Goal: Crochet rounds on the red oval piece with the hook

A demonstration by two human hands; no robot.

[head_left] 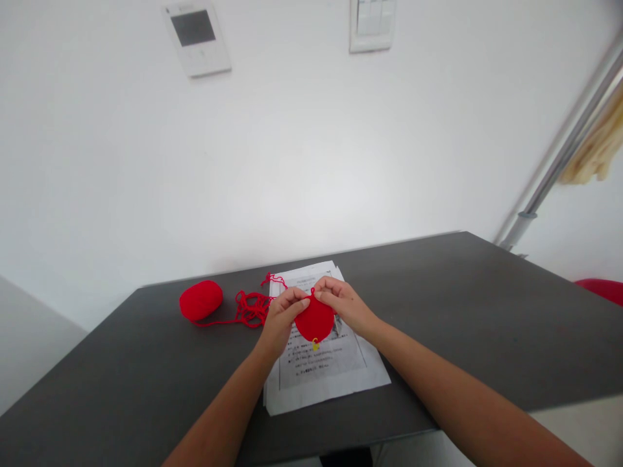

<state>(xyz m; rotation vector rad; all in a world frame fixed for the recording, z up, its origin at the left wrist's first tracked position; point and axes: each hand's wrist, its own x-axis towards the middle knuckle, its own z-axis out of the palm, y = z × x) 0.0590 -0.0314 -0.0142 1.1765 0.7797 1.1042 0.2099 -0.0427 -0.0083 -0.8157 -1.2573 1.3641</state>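
Note:
A rounded red crocheted piece (315, 320) hangs between my two hands above some printed sheets (321, 383). My left hand (285, 316) pinches its upper left edge between thumb and fingers. The upper right edge is pinched by my right hand (343, 303). A small red loop sticks up between my fingertips. At the bottom edge of the piece hangs a small yellow marker (315, 345). Loose red yarn (252, 309) lies tangled to the left of my left hand, with a strand running to a red yarn ball (201, 300).
The dark table (438, 292) meets a white wall behind. On the wall are a panel with a dark screen (193, 28) and a white switch plate (372, 24). A metal pole (559, 162) and a pale hanging item (596, 146) are at the right.

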